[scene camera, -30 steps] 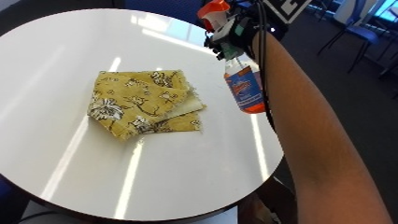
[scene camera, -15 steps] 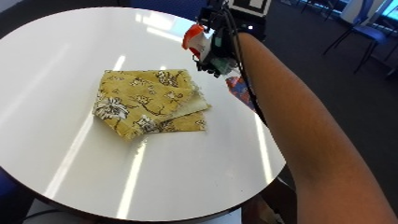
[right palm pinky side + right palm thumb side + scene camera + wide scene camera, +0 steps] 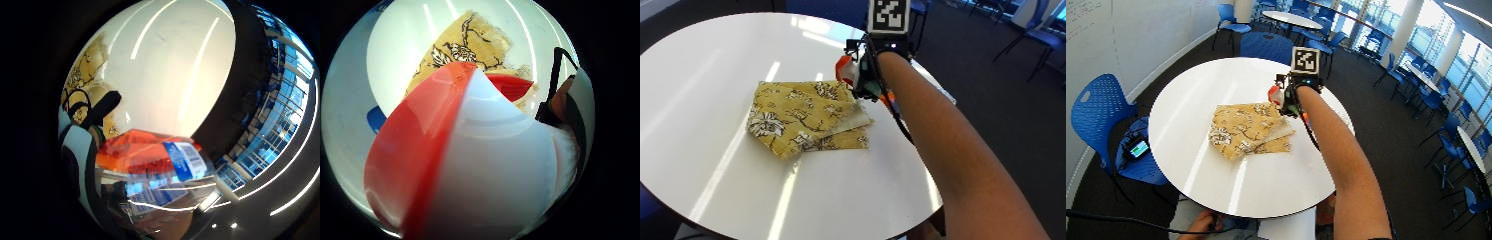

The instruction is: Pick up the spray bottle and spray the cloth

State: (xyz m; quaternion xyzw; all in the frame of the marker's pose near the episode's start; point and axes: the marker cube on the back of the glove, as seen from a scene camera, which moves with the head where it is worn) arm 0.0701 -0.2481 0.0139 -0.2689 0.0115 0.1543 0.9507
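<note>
The gloved right hand grips the clear spray bottle with orange-red head (apparently nozzle-first) over the folded yellow floral cloth on the round white table.

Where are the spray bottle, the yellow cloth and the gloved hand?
spray bottle (image 3: 846, 70), outside view, its orange spray head.
cloth (image 3: 800, 117), outside view, middle of the folded fabric.
right hand (image 3: 869, 75), outside view, gloved fingers round the bottle.

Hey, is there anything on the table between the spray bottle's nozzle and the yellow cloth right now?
No. In the outside view the spray bottle, held in the right hand, has its nozzle at the yellow cloth's far edge, with nothing between.
</note>
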